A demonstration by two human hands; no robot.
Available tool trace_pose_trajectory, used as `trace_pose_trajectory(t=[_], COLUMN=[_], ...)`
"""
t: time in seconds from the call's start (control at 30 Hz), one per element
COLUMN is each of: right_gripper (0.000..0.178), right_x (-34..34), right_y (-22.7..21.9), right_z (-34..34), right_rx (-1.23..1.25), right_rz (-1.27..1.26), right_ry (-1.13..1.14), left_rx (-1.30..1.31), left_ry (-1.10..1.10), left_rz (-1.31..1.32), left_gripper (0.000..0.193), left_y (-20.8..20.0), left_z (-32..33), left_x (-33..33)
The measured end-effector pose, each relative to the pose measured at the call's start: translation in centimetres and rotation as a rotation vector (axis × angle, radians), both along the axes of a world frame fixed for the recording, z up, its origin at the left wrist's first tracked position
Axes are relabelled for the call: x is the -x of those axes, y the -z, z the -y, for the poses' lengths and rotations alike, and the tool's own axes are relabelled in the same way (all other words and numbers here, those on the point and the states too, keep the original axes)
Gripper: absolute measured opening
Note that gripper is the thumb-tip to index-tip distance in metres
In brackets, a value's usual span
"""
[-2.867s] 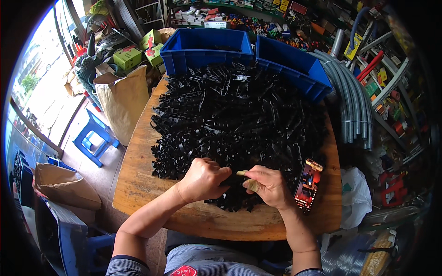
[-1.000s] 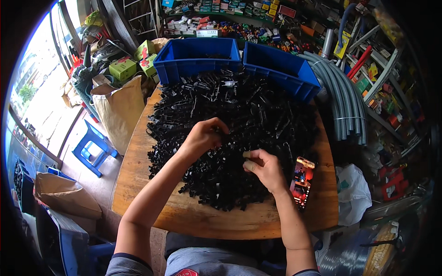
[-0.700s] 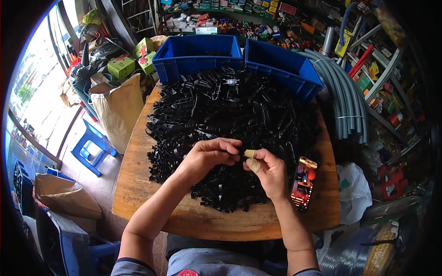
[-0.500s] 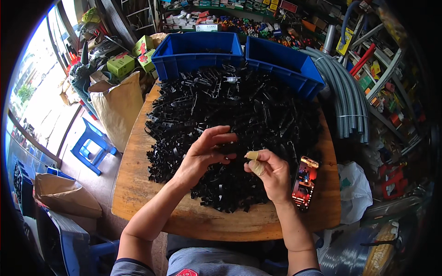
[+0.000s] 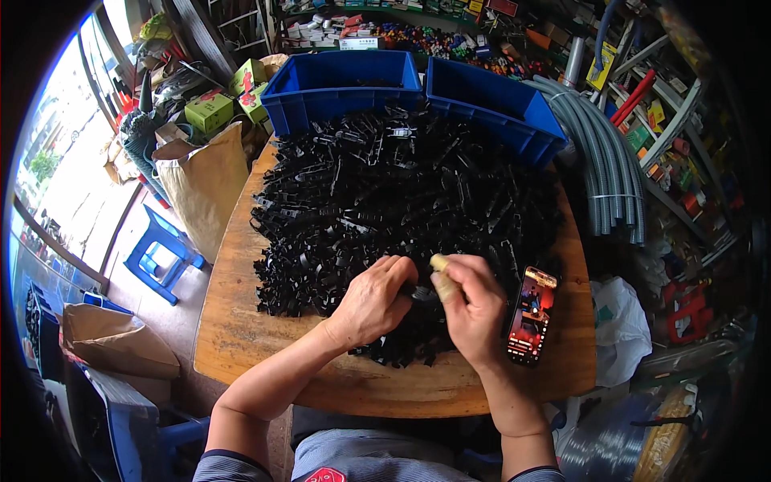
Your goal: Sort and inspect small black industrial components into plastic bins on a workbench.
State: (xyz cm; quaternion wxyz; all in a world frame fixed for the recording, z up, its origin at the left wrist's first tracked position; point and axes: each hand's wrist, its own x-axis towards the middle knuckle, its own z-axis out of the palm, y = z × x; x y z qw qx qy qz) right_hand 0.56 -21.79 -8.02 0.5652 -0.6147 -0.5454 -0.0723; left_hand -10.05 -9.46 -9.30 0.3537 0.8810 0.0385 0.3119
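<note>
A wide heap of small black plastic parts (image 5: 385,189) covers most of the wooden table (image 5: 265,353). Over its near side my left hand (image 5: 371,301) is closed, fingers curled around the end of a small black plastic part (image 5: 420,292). My right hand (image 5: 472,309), tan covers on its thumb and a finger, is closed too and meets the same part from the right. Motion smears this part, so its exact shape is unclear, and my fingers hide its ends.
Two blue bins, a left one (image 5: 345,107) and a right one (image 5: 514,128), border the heap's far side. A lit phone (image 5: 531,316) lies right of my right hand. Grey coiled tubing (image 5: 602,173) hangs at the right; a paper sack (image 5: 209,189) and blue stool (image 5: 161,257) stand left.
My hands were apart with fingers spread on the left one. Now both have closed and drawn together around a black plastic part, the left hand sitting lower.
</note>
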Motion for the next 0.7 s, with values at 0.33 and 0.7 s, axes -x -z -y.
trace_pose_trajectory(t=[0.33,0.7], right_gripper=[0.013,0.013], right_x=[0.2,-0.4], right_y=[-1.1,-0.4], right_z=[1.4,1.4], right_rx=[0.034,0.089], right_rz=[-0.058,-0.268], right_ry=[-0.107,-0.183], left_rx=[-0.054,-0.124], left_ry=[-0.122,-0.143], left_rz=[-0.072,0.011], left_gripper=[0.024,0.028], left_y=[-0.2,-0.3], left_z=[-0.6,-0.7], left_x=[0.7,0.7])
